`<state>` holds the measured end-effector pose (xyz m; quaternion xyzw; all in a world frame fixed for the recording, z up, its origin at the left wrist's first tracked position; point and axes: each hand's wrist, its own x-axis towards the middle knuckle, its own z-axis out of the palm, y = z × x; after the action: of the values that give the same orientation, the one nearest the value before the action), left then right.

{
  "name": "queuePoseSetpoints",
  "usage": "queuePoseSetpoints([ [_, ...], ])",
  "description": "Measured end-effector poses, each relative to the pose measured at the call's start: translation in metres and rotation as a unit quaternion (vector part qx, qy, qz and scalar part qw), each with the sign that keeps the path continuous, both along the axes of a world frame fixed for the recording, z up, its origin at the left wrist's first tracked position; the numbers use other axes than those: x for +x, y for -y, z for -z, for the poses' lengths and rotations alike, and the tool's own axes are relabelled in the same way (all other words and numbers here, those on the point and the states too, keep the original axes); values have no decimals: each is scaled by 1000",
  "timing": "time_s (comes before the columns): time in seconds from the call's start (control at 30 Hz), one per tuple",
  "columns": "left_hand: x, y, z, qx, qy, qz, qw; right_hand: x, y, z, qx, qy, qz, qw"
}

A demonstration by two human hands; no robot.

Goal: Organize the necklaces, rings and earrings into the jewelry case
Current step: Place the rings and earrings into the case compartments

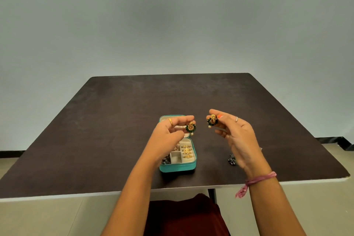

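— Each hand pinches an earring: left hand [168, 132] over the open case [178, 166], right hand [232, 132] beside it.

— Light pinches. One slip and that right earring [212, 120] drops onto the tabletop [115, 120], missing the case.

Jewelry case [178, 166] on table [115, 120], rings [186, 151] inside, beaded piece [232, 160] to its right
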<state>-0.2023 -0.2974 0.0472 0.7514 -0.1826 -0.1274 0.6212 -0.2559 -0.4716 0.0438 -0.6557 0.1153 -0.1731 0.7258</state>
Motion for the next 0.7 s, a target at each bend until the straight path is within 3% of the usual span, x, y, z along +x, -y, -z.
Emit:
queuePoseSetpoints([
  [0.2,-4,-25,9,-17,-36,-20,999,6,-19,7,24,46,-21,998],
  [0.3,-5,-35,13,-18,-53,-34,998,10,-32,8,109,56,-22,992],
  [0.43,-8,-42,19,-14,-76,-45,996,12,-46,11,226,30,-32,973],
  [0.7,-16,-54,29,24,-93,-78,992,5,-66,34,277,-2,-49,960],
])
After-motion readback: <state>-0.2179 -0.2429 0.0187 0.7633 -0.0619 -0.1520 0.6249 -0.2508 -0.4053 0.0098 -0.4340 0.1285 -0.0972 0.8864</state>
